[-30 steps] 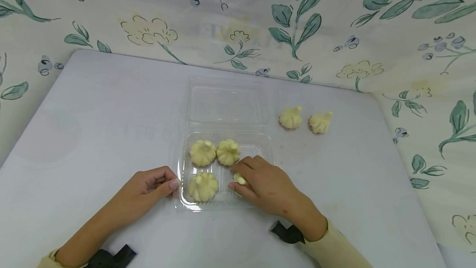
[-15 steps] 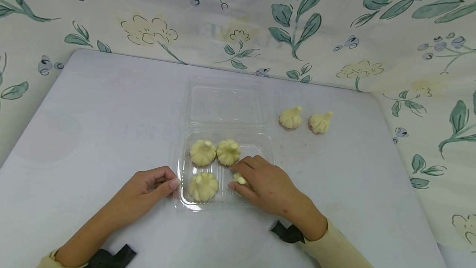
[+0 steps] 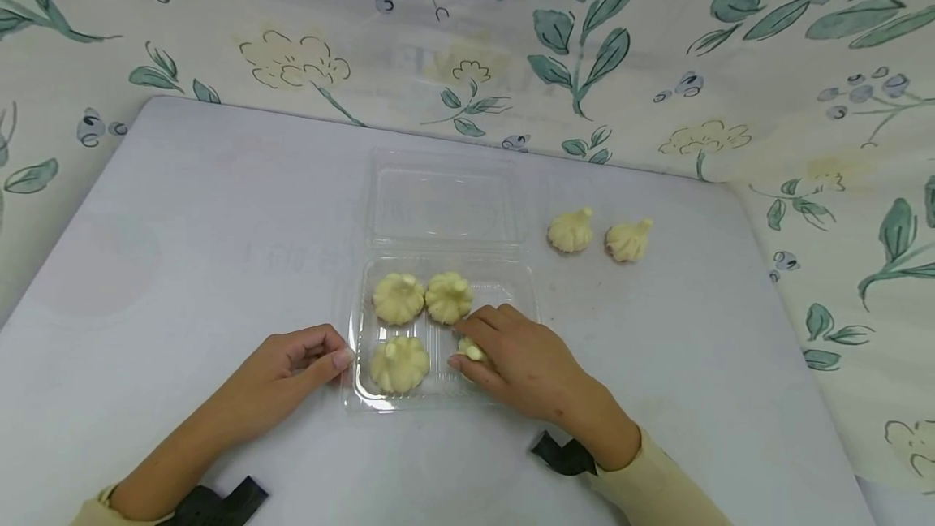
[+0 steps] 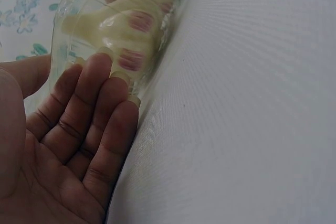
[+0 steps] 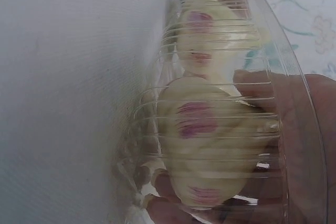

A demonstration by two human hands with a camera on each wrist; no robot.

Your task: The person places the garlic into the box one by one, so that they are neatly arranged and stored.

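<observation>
A clear plastic clamshell box (image 3: 438, 404) lies with its lid (image 3: 445, 201) folded back, away from me. In its base sit pale yellow garlic bulbs: one at the back left (image 3: 398, 299), one beside it (image 3: 449, 298) and one at the front left (image 3: 399, 365). My right hand (image 3: 522, 364) grips another garlic bulb (image 3: 471, 349) inside the front right of the base, covering most of it. Through the box wall, the right wrist view shows this bulb's (image 5: 205, 145) purple-pink patches. My left hand (image 3: 303, 364) rests against the box's left edge, its fingers (image 4: 118, 124) touching the wall.
Two more garlic bulbs, a left one (image 3: 570, 231) and a right one (image 3: 628, 241), lie on the white table (image 3: 219, 226) to the right of the lid. A flowered cloth (image 3: 467, 39) hangs behind the table. Black straps (image 3: 566, 454) are on both wrists.
</observation>
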